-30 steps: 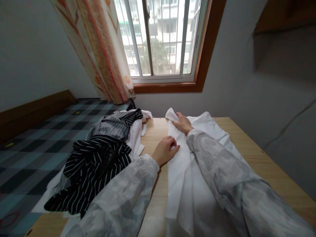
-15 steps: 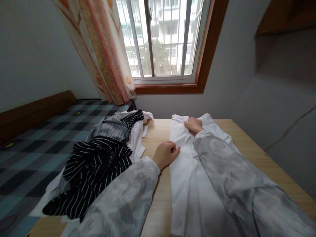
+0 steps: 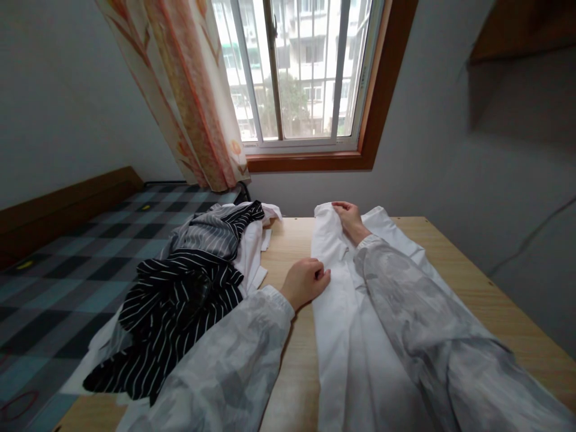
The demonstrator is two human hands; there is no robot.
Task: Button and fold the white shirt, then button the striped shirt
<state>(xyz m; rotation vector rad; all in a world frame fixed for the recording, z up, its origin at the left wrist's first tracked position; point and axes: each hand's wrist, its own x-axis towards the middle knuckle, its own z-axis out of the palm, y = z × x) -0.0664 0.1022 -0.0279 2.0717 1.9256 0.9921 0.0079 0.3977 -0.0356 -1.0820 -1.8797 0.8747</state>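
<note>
A white garment (image 3: 342, 312) lies stretched lengthwise along the wooden table (image 3: 472, 282). My left hand (image 3: 306, 281) rests at its left edge about midway, fingers curled and pinching the cloth. My right hand (image 3: 350, 219) is at the garment's far end near the window, fingers bent over the top edge and holding it down. Both arms wear pale grey patterned sleeves.
A heap of black-and-white striped, grey striped and white clothes (image 3: 180, 288) lies on the table's left side, spilling toward a bed with a checked cover (image 3: 58, 264). A window (image 3: 297, 72) and floral curtain (image 3: 189, 90) are behind; a grey wall stands to the right.
My right hand let the bunched far corner down and slid to the garment's far edge, which now lies flatter and straighter. My left hand stayed at the left edge.
</note>
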